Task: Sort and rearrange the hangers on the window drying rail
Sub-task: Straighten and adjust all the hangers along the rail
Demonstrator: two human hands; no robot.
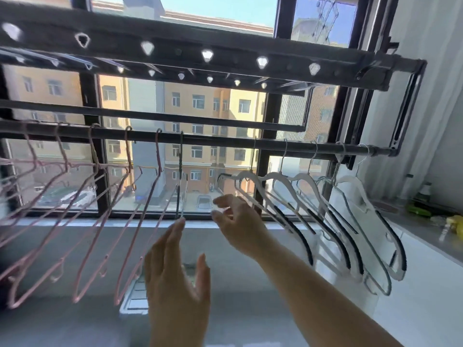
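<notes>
while both hands, left hand (175, 274) and right hand (238, 221), hover open and empty mid-frame, pink hangers (82, 221) hang left and white hangers (313, 221) right on the rail (213, 141); one dark hanger (181, 176) between looks unsorted.

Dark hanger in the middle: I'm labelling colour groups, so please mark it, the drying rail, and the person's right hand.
dark hanger (181, 156), head view, on its upright neck.
drying rail (220, 142), head view, on a bare stretch.
right hand (240, 221), head view, on the back of the hand.
</notes>
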